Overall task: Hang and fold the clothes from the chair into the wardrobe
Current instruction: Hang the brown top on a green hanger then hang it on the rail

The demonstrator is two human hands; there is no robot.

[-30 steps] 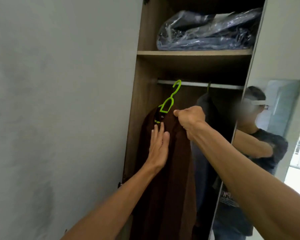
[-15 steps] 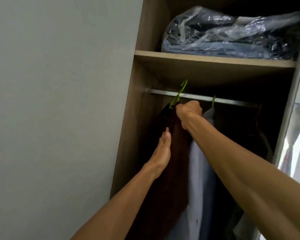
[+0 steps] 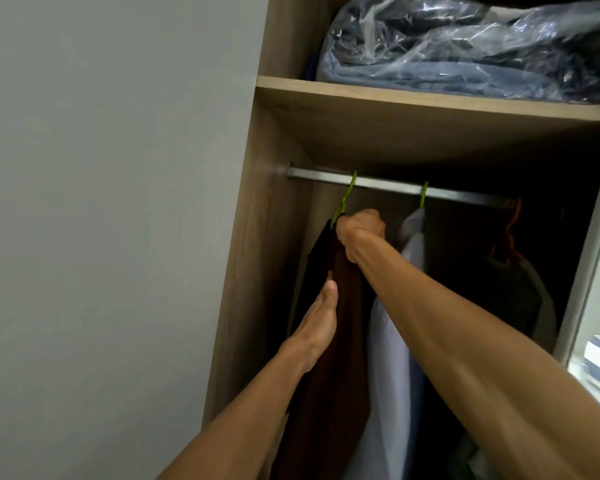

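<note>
— While our right hand point(image 3: 361, 230) is balled into a fist round the neck of the green hanger point(image 3: 347, 197), where do we reckon the brown garment point(image 3: 340, 323) sits?

— Inside the wardrobe point(image 3: 257, 237), at the left end, draped from that hanger. Its hook reaches up to the rail point(image 3: 388, 184). Whether it is properly seated over it we cannot tell from here.

— And our left hand point(image 3: 317, 327)?

— Fingers straight, laid flat against the brown cloth lower down, steadying it (no pinch, no curl).

— How will the garment handle?

— Soft and limp, we'd judge, with some weight to it, since it hangs long and straight. Cloth gives us nothing to steer by, so the stiff plastic neck under the hook is the place to hold. The flat palm only checks the swing. That hanger looks thin, so we'd not yank on it.

— What else does the wardrobe hold?

— Right beside ours hangs a pale blue shirt point(image 3: 392, 358) on a second green hanger point(image 3: 423, 195). Further right, in the dark, an orange hanger point(image 3: 513, 230) carries a dark garment point(image 3: 520, 289), and we can make out no more of it.

— And above?

— The shelf point(image 3: 430, 102) over the rail bears a clear plastic bag point(image 3: 465, 46) stuffed with folded blue and dark fabric, and it fills most of the width we can see.
</note>
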